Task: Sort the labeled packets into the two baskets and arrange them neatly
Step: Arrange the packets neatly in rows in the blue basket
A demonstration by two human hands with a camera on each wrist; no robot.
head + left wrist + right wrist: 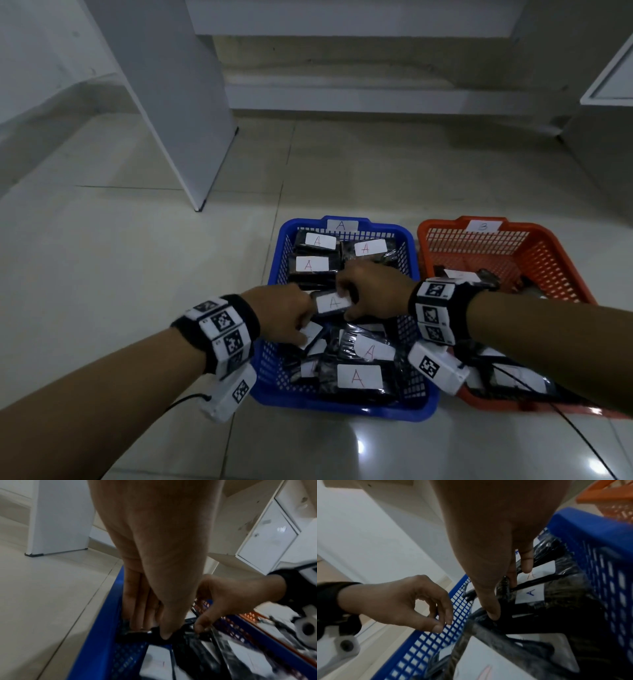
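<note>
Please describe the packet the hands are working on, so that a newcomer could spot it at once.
Find the blue plastic mesh basket on the tiled floor, left of the orange mesh basket. In its middle, between the left hand and the right hand, lies a black plastic-wrapped packet with a white "A" label. Unlike its neighbours, it is the only packet with a hand at each end.

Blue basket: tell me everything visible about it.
The blue basket is rectangular, seemingly plastic, with lattice walls and a solid rim. A white tag marked A sits on its far rim. It stands upright on the tiled floor, beside the orange basket. Black packets with white A labels fill it, neat at the back, jumbled in front. Both the left hand and right hand reach inside.
</note>
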